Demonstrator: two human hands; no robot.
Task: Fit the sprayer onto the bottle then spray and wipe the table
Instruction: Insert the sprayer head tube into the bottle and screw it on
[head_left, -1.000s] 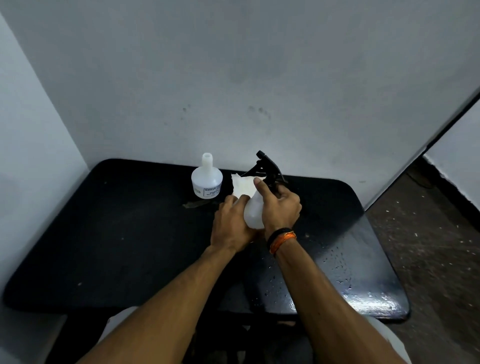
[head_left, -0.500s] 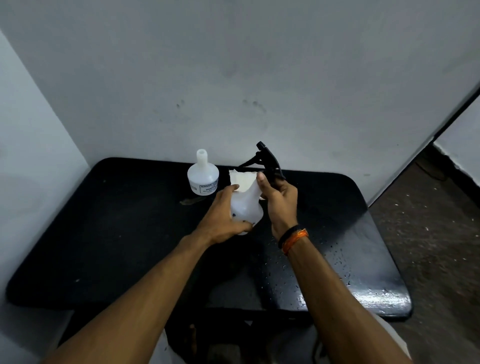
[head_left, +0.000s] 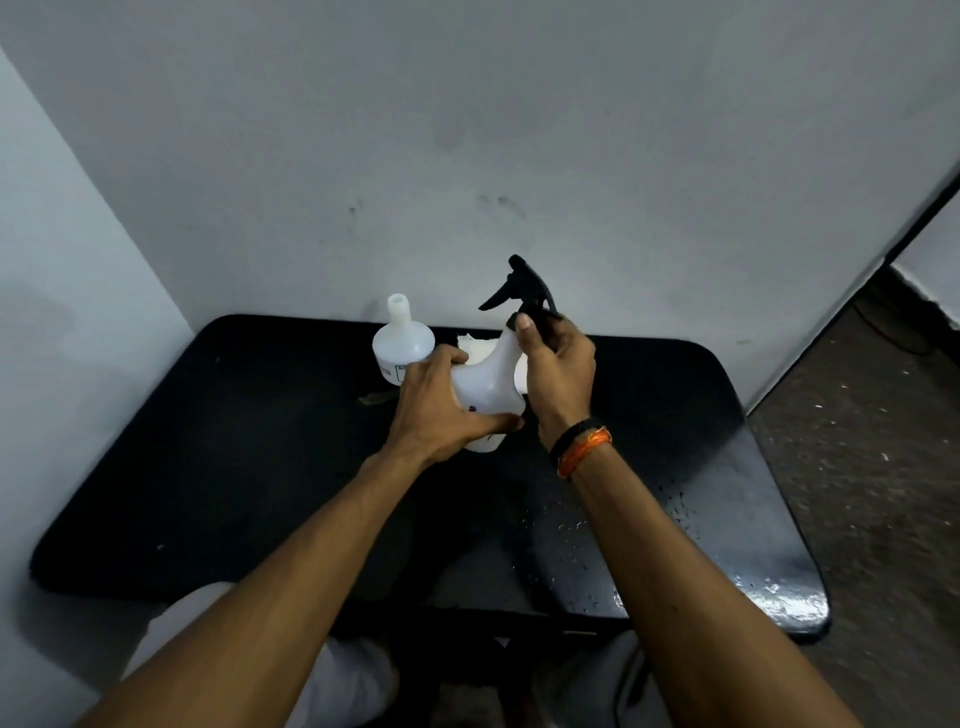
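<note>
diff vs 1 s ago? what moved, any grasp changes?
The white bottle was lifted off the black table and tilted, neck to the right. The left hand shifted lower around its body; the right hand kept its hold at the black sprayer on the neck. Unchanged: second bottle at the back, white cloth behind the hands.

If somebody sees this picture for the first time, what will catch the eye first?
Two hands at the centre: the left hand holds a white bottle above the black table, while the right hand grips the black sprayer at its neck. Behind stands a second bottle, uncapped.
</note>
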